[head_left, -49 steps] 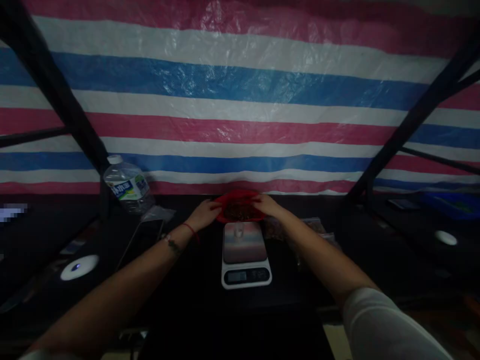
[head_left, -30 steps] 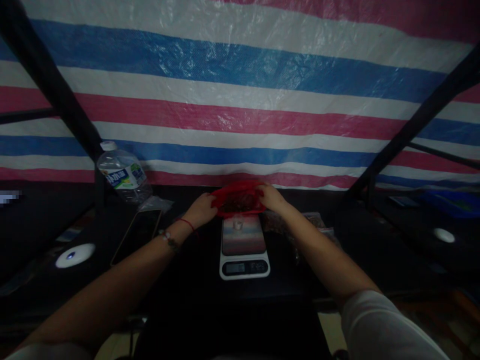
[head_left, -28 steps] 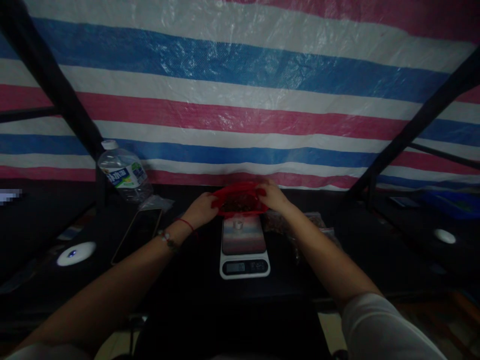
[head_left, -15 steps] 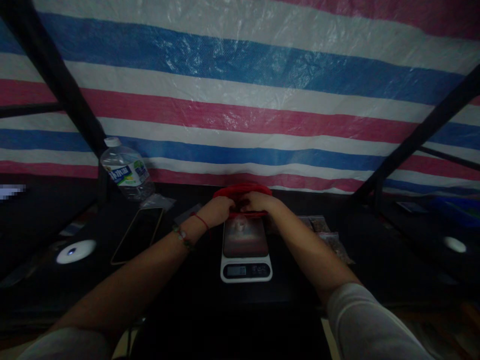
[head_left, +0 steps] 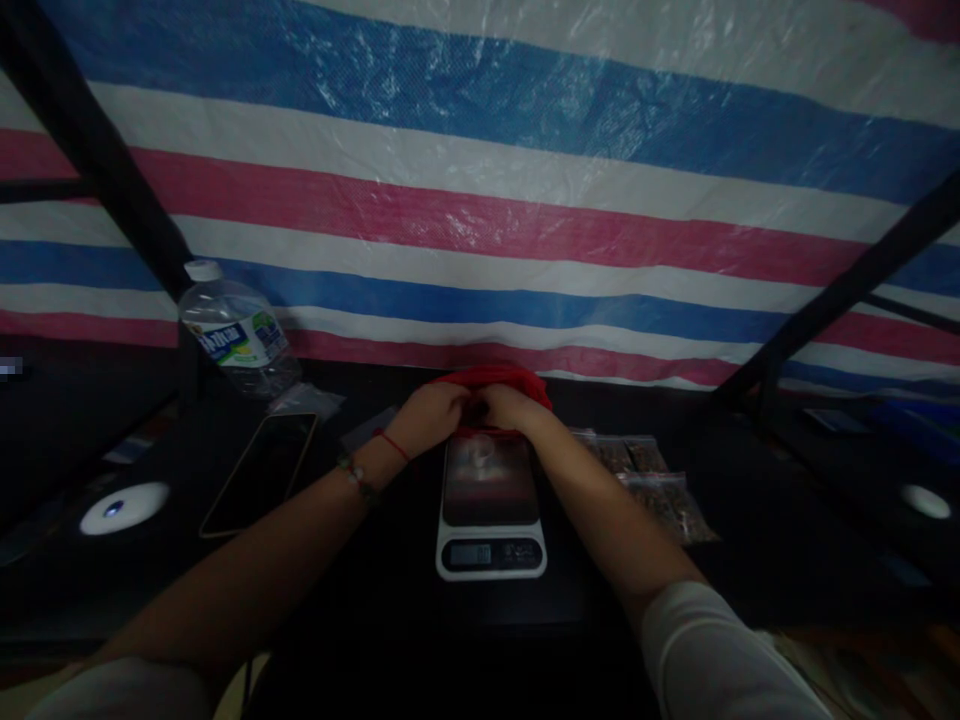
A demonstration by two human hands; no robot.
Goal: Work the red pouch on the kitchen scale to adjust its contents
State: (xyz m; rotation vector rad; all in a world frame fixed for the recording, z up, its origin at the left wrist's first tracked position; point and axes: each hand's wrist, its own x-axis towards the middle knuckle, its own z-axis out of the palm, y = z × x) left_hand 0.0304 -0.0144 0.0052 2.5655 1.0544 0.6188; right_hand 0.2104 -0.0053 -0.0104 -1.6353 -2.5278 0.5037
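Backdrop: a wall-sized sheet of glossy woven plastic [head_left: 480, 210], banded in red, white and blue, rises behind the grip; its lowest red band meets the work surface. Supports: one thick black diagonal bar [head_left: 109, 170] stands left of the grip, another thick black diagonal bar [head_left: 847, 275] right of it, each joined by a thinner black crossbar. Work surface: a matte black flat tabletop [head_left: 765, 500] extends beneath and to both sides of the grip. Lighting: dim; wrinkled highlights mark the sheet above the grip.
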